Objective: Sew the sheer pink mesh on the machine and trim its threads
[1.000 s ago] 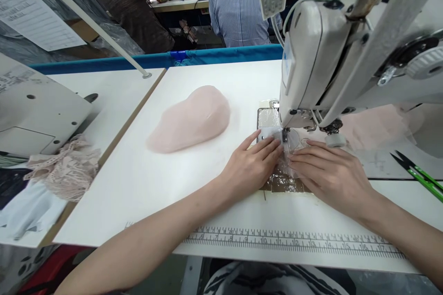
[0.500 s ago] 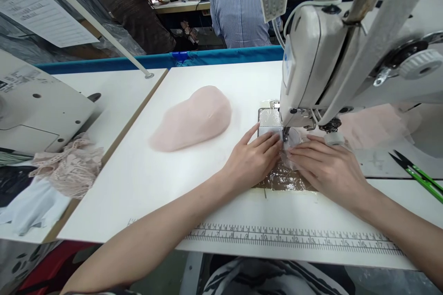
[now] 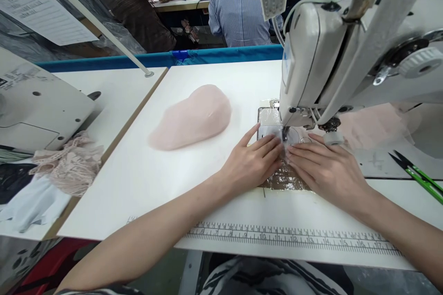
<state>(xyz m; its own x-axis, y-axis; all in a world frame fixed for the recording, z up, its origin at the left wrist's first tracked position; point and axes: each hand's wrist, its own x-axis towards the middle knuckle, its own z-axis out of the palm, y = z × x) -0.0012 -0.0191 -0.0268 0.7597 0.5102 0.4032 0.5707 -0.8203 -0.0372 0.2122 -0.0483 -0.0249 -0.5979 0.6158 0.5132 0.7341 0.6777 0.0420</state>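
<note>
My left hand lies palm down beside the needle of a white sewing machine. Its fingers stretch flat toward the presser foot, the little finger spread out to the left. On the other side of the foot, my right hand has its fingers pressed together on a small piece of sheer pale fabric. Most of that fabric is hidden by my fingers. Under both hands is a brown patch covered in shiny clear tape. Left of my hands rests a stack of pale pink fabric pieces.
Green-handled scissors lie at the right. More sheer pink fabric sits behind my right hand. A printed ruler runs along the table's front. At left are another machine and bundled beige cords. Two people sit beyond the blue edging.
The sheer fabric between my hands shows less than before, and my fingertips sit slightly nearer the needle. The whole view has shifted a little; the pink stack stays put.
</note>
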